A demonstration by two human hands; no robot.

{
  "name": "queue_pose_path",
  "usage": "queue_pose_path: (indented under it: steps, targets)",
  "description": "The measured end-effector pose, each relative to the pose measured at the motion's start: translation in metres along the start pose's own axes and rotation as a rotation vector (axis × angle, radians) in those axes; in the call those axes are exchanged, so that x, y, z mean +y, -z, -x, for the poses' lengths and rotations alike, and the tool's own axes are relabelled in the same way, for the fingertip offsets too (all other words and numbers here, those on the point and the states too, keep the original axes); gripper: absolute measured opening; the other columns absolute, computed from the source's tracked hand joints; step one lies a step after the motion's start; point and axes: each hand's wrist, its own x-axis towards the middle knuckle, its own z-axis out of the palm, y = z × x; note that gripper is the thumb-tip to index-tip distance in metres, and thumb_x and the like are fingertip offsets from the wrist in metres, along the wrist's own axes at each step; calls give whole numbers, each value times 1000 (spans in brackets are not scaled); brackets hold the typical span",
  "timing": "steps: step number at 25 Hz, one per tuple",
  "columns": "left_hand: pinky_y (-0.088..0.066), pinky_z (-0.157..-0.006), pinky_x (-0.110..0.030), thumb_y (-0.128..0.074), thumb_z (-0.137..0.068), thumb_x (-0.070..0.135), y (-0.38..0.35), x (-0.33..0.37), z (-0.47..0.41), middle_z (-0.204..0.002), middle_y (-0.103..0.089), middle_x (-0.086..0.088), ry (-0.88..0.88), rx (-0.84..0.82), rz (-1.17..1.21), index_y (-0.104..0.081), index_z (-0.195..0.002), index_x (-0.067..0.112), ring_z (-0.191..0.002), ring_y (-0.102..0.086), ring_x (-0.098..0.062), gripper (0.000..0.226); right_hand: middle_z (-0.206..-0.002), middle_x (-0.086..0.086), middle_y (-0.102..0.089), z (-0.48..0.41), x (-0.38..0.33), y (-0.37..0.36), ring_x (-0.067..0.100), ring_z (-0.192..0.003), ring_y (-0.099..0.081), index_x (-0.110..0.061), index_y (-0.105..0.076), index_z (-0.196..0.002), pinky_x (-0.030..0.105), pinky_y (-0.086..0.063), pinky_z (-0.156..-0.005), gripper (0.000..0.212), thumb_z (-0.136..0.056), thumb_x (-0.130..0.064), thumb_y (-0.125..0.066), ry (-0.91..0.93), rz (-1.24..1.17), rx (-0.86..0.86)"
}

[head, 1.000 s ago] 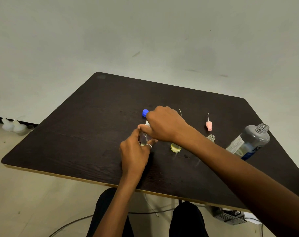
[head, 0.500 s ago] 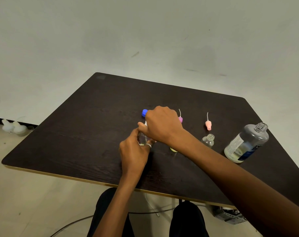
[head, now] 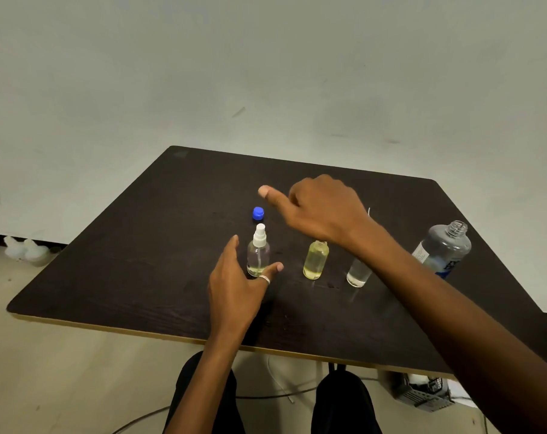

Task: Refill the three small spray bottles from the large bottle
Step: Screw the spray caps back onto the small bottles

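Evidently, in the head view, the white-topped spray bottle (head: 258,252) stood closed on the table (head: 134,277), the left hand (head: 234,288) slack beside it and the right hand (head: 323,211) hovering empty. By my judgement, the uncapped yellow bottle (head: 315,261) needed its sprayer fitted next.

Dark wood-grain table (head: 140,277) against a plain pale wall (head: 265,73). Some white jugs (head: 34,253) (pretty blurry) sit on the floor (head: 62,371) far left, and cables (head: 275,396) run underneath.

3 small bottles: sprayer bottle (head: 258,255), yellow bottle (head: 315,261), clear bottle (head: 358,273). 1 large bottle (head: 444,245). 1 blue cap (head: 258,213). 2 hands: left hand (head: 234,286), right hand (head: 322,211). 1 table (head: 140,261).
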Motion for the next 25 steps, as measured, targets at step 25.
queue_pose_path:
  steps: [25]
  targets:
    - [-52,-81,-17,-84,-76,35,-75,34,-1,-100,-72,14,-195,-208,33,-67,-119,29,-89,-65,0,47,-118,2,-63,-54,126,-66,25,-110,-59,-24,-67,-118,39,-54,-81,36,-86,-8,-63,226,306,-442]
